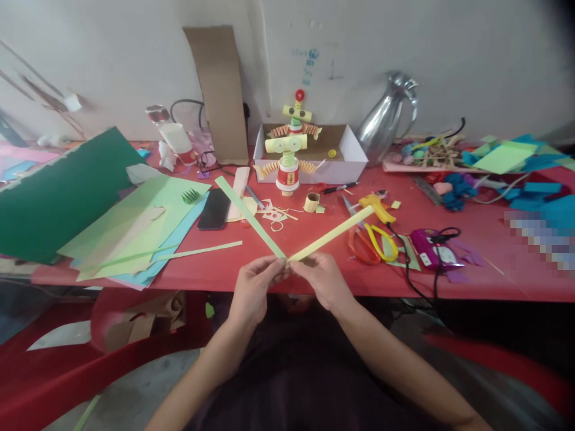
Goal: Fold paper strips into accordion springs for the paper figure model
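My left hand pinches the near end of a light green paper strip that slants up to the left. My right hand pinches the near end of a yellow-green paper strip that slants up to the right. The two strips meet in a V at my fingertips, just above the near edge of the red table. Behind them stands a paper robot figure with accordion arms.
A black phone, sheets of green and blue paper and a loose green strip lie left. Scissors, a yellow glue gun, a purple device with cable, a white box and a metal jug lie right.
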`<move>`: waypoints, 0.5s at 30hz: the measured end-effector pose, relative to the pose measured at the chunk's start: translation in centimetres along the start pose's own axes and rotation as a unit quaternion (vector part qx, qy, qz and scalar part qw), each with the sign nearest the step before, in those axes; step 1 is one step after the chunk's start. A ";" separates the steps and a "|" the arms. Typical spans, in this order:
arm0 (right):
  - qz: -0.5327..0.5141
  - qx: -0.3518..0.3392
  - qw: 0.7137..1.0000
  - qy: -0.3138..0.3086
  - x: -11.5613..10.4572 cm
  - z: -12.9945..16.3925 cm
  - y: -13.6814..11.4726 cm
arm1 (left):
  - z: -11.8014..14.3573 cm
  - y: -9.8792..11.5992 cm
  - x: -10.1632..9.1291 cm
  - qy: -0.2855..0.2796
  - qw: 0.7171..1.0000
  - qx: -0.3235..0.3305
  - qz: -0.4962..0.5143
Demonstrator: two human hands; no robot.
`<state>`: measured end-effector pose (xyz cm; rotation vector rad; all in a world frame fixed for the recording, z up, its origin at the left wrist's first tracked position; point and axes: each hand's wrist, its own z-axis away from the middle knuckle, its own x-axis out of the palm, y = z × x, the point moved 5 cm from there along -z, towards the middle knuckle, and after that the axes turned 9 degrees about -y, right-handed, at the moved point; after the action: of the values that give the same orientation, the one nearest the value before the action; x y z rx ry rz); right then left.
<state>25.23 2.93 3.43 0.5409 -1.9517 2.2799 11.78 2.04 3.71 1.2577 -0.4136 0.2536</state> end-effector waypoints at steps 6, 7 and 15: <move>-0.008 -0.001 1.000 0.015 -0.2 -0.1 0.1 | -0.1 -0.1 0.2 0.019 1.000 0.000 0.023; -0.014 0.005 1.000 0.020 -0.2 -0.1 0.2 | 0.0 -0.2 0.2 0.018 0.999 -0.002 0.033; -0.059 0.028 0.998 0.019 0.1 -0.3 0.7 | 0.0 -0.7 0.1 0.009 0.997 0.002 0.074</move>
<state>24.90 3.14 2.78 0.5959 -1.7925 2.2619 12.14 1.86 3.17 1.2301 -0.4925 0.3912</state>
